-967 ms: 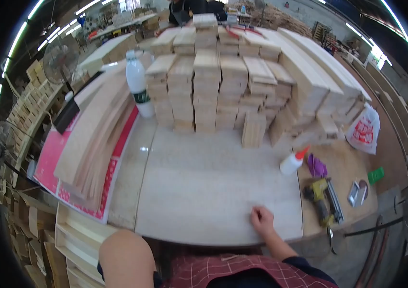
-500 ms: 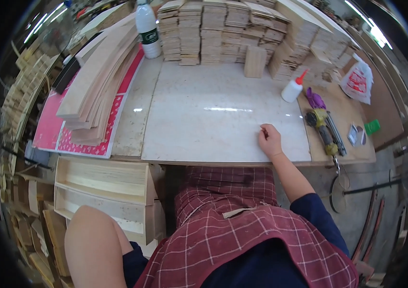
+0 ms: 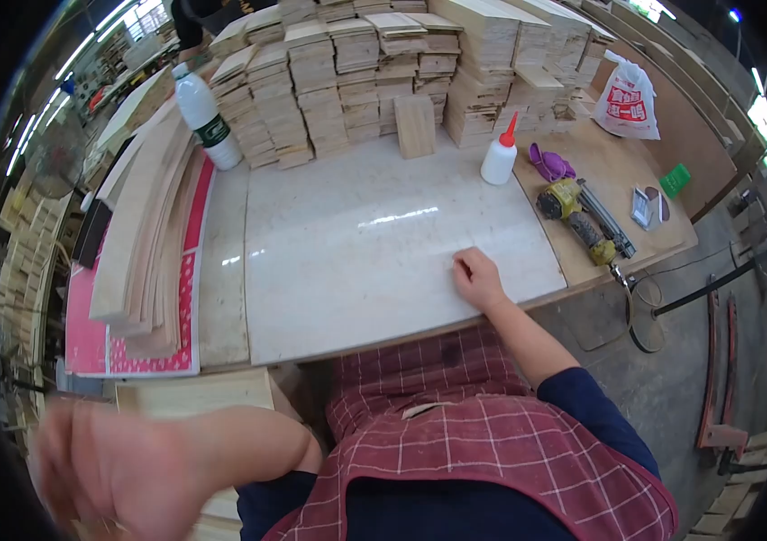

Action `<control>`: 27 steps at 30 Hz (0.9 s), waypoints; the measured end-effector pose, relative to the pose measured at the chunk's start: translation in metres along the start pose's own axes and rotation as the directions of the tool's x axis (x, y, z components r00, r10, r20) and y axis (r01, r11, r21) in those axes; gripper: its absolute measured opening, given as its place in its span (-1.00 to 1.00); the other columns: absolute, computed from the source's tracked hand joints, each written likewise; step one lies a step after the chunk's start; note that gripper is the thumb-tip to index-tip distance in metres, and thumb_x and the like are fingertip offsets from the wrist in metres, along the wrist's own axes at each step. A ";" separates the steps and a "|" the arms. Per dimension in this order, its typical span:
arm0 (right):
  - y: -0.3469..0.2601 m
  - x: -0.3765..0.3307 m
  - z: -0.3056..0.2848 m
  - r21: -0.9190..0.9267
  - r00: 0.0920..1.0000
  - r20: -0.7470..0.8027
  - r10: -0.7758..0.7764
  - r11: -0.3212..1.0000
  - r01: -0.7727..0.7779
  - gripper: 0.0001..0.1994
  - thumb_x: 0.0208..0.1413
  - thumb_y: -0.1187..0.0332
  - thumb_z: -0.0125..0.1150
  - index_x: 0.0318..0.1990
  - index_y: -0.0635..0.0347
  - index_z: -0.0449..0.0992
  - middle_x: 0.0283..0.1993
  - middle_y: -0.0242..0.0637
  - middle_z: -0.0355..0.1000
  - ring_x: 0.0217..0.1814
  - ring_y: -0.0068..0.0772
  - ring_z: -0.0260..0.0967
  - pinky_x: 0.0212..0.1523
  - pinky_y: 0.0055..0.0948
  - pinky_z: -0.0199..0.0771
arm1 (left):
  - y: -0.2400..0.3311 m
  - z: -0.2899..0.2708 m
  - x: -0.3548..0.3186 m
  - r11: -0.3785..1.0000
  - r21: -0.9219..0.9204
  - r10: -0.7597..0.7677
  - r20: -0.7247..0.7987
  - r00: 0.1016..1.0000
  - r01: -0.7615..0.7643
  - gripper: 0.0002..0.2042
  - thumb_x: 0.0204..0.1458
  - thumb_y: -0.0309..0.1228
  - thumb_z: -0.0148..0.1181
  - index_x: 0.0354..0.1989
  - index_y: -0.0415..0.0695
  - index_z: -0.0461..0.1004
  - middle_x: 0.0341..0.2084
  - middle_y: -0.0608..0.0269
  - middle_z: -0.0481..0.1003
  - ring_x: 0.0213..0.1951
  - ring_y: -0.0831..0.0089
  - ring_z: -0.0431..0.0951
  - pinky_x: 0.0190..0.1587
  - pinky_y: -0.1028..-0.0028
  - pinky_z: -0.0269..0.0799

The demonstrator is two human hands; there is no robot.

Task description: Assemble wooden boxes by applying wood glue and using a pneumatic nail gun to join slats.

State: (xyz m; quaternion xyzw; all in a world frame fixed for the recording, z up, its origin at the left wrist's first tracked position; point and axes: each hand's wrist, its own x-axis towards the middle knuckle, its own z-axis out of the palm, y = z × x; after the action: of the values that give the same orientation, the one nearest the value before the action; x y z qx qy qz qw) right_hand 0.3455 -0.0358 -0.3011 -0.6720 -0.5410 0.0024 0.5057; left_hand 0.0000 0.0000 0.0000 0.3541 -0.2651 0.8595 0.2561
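Note:
My right hand [image 3: 478,279] rests on the white board [image 3: 338,298] near the front edge of the table, its fingers curled into a loose fist with nothing visible in them. At the lower left, my left hand [image 3: 118,469] is raised close to the camera. Motion smears its fingers, so I cannot tell whether they are closed. Beneath it are pale wooden boxes [image 3: 194,398], partly hidden by the arm. To the left of the board, long thin wooden strips [image 3: 145,234] lie stacked on a pink patterned sheet [image 3: 86,338].
Tall stacks of short wooden slats [image 3: 316,86] line the back, with one slat [image 3: 415,126] standing against them. A red-tipped white glue bottle [image 3: 499,160], purple item [image 3: 551,163], nail gun [image 3: 582,221], green item [image 3: 675,180] and plastic bag [image 3: 627,99] occupy the right. A water bottle [image 3: 203,117] stands back left.
My left arm has swung up into view at the lower left, over the wooden boxes. The view has turned and tilted. My right hand stays in a fist on the board.

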 end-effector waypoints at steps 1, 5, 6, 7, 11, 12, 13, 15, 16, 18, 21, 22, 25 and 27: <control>-0.001 -0.001 0.002 -0.002 0.999 0.035 -0.026 1.000 0.026 -0.93 -0.13 0.54 0.06 -0.42 0.23 0.39 -0.47 -0.13 0.31 -0.45 -0.13 0.31 -0.43 -0.34 0.33 | -0.031 -0.023 -0.015 0.968 0.241 -0.066 0.006 0.998 0.063 -0.57 -0.08 -0.17 -0.23 -0.38 -0.35 0.40 -0.51 0.01 0.43 -0.50 0.23 0.45 -0.39 0.23 0.43; 0.004 -0.006 -0.009 -0.081 0.990 0.137 -0.041 0.995 0.052 -0.95 -0.15 0.54 0.08 -0.48 0.23 0.36 -0.52 -0.15 0.29 -0.47 -0.09 0.27 -0.46 -0.27 0.30 | -0.182 -0.083 -0.132 0.590 0.551 -0.643 -0.122 0.756 0.591 -0.75 0.05 -0.35 -0.03 -0.15 -0.21 0.28 -0.26 0.16 0.40 -0.27 0.44 0.44 -0.27 0.52 0.38; 0.007 -0.007 -0.014 -0.107 0.984 0.169 -0.055 0.992 0.074 -0.94 -0.16 0.55 0.10 -0.49 0.23 0.35 -0.54 -0.15 0.28 -0.47 -0.09 0.27 -0.46 -0.26 0.29 | -0.211 -0.087 -0.163 0.388 0.372 -0.818 -0.283 0.501 0.843 -0.76 -0.10 -0.53 0.13 -0.22 -0.17 0.31 -0.29 0.29 0.34 -0.32 0.54 0.40 -0.28 0.59 0.32; 0.000 -0.005 -0.016 -0.119 0.971 0.234 -0.045 0.990 0.074 -0.93 -0.18 0.55 0.11 -0.49 0.22 0.36 -0.54 -0.16 0.28 -0.48 -0.10 0.26 -0.47 -0.26 0.29 | -0.228 -0.102 -0.193 0.303 0.416 -0.872 -0.243 0.426 0.858 -0.71 -0.14 -0.59 0.16 -0.20 -0.14 0.30 -0.31 0.37 0.31 -0.35 0.61 0.34 -0.27 0.62 0.30; -0.015 -0.001 -0.016 -0.137 0.944 0.329 -0.010 0.989 0.058 -0.90 -0.23 0.55 0.12 -0.49 0.21 0.36 -0.54 -0.20 0.26 -0.50 -0.17 0.26 -0.49 -0.31 0.30 | -0.291 -0.135 -0.300 -0.112 0.583 -0.969 -0.242 0.040 0.805 -0.31 -0.32 -0.36 0.38 0.01 -0.24 0.14 -0.06 0.11 0.24 -0.01 0.33 0.24 -0.01 0.40 0.24; -0.017 -0.001 -0.015 -0.138 0.944 0.331 -0.002 0.989 0.050 -0.90 -0.23 0.55 0.12 -0.49 0.21 0.36 -0.54 -0.20 0.26 -0.50 -0.17 0.26 -0.49 -0.31 0.30 | -0.303 -0.143 -0.316 -0.120 0.582 -0.969 -0.245 0.032 0.804 -0.31 -0.32 -0.36 0.38 0.01 -0.24 0.14 -0.06 0.11 0.24 -0.01 0.33 0.24 -0.01 0.40 0.24; -0.018 0.001 -0.014 -0.140 0.938 0.346 0.000 0.989 0.052 -0.89 -0.24 0.55 0.12 -0.48 0.21 0.36 -0.54 -0.21 0.26 -0.50 -0.19 0.26 -0.49 -0.33 0.30 | -0.317 -0.151 -0.334 -0.157 0.687 -0.971 -0.240 0.018 0.710 -0.25 -0.35 -0.34 0.40 0.04 -0.25 0.09 -0.02 0.07 0.21 0.03 0.30 0.21 0.00 0.38 0.23; -0.016 0.003 -0.014 -0.148 0.927 0.373 0.023 0.988 0.035 -0.87 -0.25 0.54 0.13 -0.46 0.20 0.38 -0.54 -0.23 0.26 -0.49 -0.21 0.27 -0.48 -0.36 0.32 | -0.340 -0.162 -0.361 -0.175 0.773 -0.974 -0.226 0.006 0.610 -0.18 -0.38 -0.32 0.43 0.07 -0.26 0.05 0.01 0.02 0.17 0.06 0.27 0.17 0.02 0.36 0.22; -0.013 0.005 -0.013 -0.163 0.928 0.373 0.022 0.986 0.042 -0.87 -0.25 0.54 0.13 -0.46 0.20 0.38 -0.54 -0.23 0.26 -0.49 -0.21 0.27 -0.48 -0.36 0.32 | -0.351 -0.167 -0.372 -0.186 0.787 -0.966 -0.257 0.038 0.589 -0.17 -0.42 -0.33 0.44 0.04 -0.32 0.06 -0.01 -0.02 0.21 0.04 0.25 0.22 0.04 0.36 0.21; -0.010 0.009 -0.014 -0.136 0.932 0.361 0.032 0.991 0.018 -0.86 -0.26 0.54 0.14 -0.45 0.20 0.38 -0.54 -0.23 0.26 -0.48 -0.22 0.28 -0.48 -0.36 0.32 | -0.368 -0.165 -0.389 -0.188 0.791 -0.958 -0.279 0.069 0.582 -0.16 -0.47 -0.34 0.44 0.02 -0.37 0.07 -0.03 -0.06 0.26 0.01 0.23 0.27 0.05 0.35 0.20; -0.006 0.016 -0.013 -0.114 0.946 0.324 0.010 0.993 0.028 -0.88 -0.25 0.55 0.14 -0.46 0.22 0.39 -0.53 -0.23 0.27 -0.48 -0.22 0.29 -0.47 -0.37 0.33 | -0.383 -0.162 -0.398 -0.109 0.688 -0.964 -0.248 0.092 0.717 -0.23 -0.49 -0.42 0.44 -0.03 -0.33 0.14 -0.11 -0.02 0.34 -0.06 0.28 0.35 -0.01 0.41 0.27; -0.007 0.016 -0.011 -0.093 0.951 0.310 0.007 0.995 0.023 -0.88 -0.24 0.55 0.13 -0.46 0.22 0.39 -0.53 -0.23 0.28 -0.48 -0.22 0.29 -0.47 -0.37 0.33 | -0.383 -0.166 -0.396 -0.142 0.664 -0.963 -0.264 0.052 0.734 -0.28 -0.48 -0.47 0.42 -0.05 -0.31 0.16 -0.14 0.02 0.36 -0.10 0.30 0.38 -0.04 0.42 0.30; -0.008 0.016 -0.009 -0.042 0.959 0.283 -0.005 0.999 0.018 -0.88 -0.23 0.56 0.13 -0.45 0.23 0.39 -0.53 -0.20 0.29 -0.49 -0.21 0.30 -0.48 -0.37 0.33 | -0.363 -0.169 -0.377 -0.129 0.624 -0.971 -0.239 0.031 0.771 -0.34 -0.46 -0.54 0.40 -0.07 -0.27 0.20 -0.18 0.10 0.40 -0.14 0.34 0.41 -0.07 0.43 0.33; -0.007 0.010 -0.014 0.006 0.960 0.280 -0.020 1.000 0.019 -0.89 -0.23 0.55 0.12 -0.45 0.23 0.39 -0.53 -0.19 0.29 -0.49 -0.19 0.30 -0.49 -0.37 0.33 | -0.330 -0.156 -0.358 -0.079 0.612 -0.977 -0.205 0.061 0.787 -0.36 -0.44 -0.56 0.39 -0.07 -0.25 0.21 -0.18 0.13 0.40 -0.14 0.36 0.42 -0.07 0.43 0.33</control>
State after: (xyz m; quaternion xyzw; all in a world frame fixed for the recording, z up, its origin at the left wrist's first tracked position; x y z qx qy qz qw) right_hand 0.3524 -0.0385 -0.2842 -0.6586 -0.6137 0.0932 0.4254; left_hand 0.3548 0.2492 -0.2704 0.6226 0.2855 0.4233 0.5931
